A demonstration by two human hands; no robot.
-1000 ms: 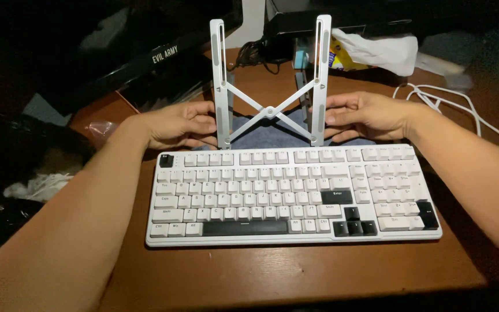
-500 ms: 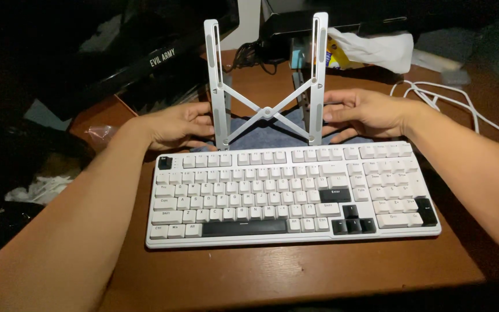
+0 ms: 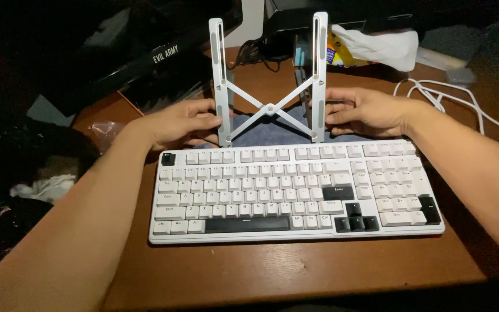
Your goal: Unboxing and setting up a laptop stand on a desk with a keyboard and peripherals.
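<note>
Lying crumpled at the far left, off the bench [image 3: 295, 271] edge: a pale rag [image 3: 44, 188]. Beside it, sitting on the bench corner: a clear wrapper [image 3: 104, 128].

Gripping the stand's left rail near its foot: left hand [image 3: 183, 123], fingers curled around the metal, thumb in front. Standing upright just behind the keyboard [image 3: 295, 193], on a dark mat [image 3: 275, 132]: the silver stand [image 3: 269, 108], two slotted rails joined by crossed struts. Compared with a second ago, sitting slightly higher in view, rails looking a touch closer together at the top; grip on both sides staying unchanged, hands hardly shifting.

Lying flat in front, nearest the viewer: the white keyboard, with a few black keys at its right end and a dark space bar, not touched by either hand, keeping the same place as before.

Grasping the right rail low down: right hand [image 3: 367, 111], fingertips pressing on the metal from the outer side, thumb below.

Resting behind the stand: dark boxes and a white crumpled bag [image 3: 379, 47]. Trailing across the bench at the far right: a looped white cable [image 3: 460, 101].
</note>
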